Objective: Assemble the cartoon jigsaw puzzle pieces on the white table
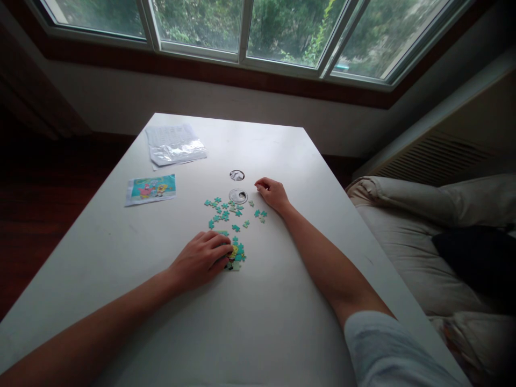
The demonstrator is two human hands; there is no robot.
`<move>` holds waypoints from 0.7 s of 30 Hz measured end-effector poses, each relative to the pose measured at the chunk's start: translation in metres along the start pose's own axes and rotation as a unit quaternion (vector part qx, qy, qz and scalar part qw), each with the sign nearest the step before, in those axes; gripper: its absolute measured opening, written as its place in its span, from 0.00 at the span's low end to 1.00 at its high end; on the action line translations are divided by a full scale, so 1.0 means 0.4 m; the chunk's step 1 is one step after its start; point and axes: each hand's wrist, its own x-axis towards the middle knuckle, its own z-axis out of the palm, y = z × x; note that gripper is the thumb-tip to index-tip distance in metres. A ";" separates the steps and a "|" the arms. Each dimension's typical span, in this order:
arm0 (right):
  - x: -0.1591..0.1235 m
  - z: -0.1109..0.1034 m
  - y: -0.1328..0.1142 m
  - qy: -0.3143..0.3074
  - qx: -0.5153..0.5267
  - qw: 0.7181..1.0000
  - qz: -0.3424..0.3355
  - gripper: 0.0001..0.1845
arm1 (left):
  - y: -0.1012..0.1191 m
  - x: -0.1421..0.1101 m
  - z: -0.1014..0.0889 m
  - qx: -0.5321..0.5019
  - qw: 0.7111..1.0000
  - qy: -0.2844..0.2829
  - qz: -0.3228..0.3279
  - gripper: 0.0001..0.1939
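My left hand (203,252) lies palm down with its fingers stretched over the left side of a partly joined jigsaw puzzle (238,251), which shows a yellow cartoon figure on turquoise. The hand covers part of the puzzle. Beyond it, several loose turquoise and pale green jigsaw pieces (224,215) are scattered on the white table (282,301). My right hand (274,193) rests on the table to the right of two round openings, its fingers curled closed. Whether a piece is inside those fingers is hidden. A few jigsaw pieces (260,214) lie just below that hand.
A picture card (151,189) with cartoon figures lies at the left. Behind it is a clear plastic sleeve with papers (176,144). Two round table holes (237,175) sit near the middle. A beige sofa (403,242) stands along the right, and windows (242,32) are ahead.
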 end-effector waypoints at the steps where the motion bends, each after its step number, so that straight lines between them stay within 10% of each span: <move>1: 0.000 -0.001 -0.001 -0.001 0.000 1.000 0.000 0.12 | 0.000 0.000 0.000 0.000 1.000 0.000 0.001 0.13; 21: -0.002 -0.003 -0.003 -0.008 0.001 1.000 -0.007 0.13 | -0.001 -0.002 -0.002 -0.007 1.000 -0.013 -0.003 0.13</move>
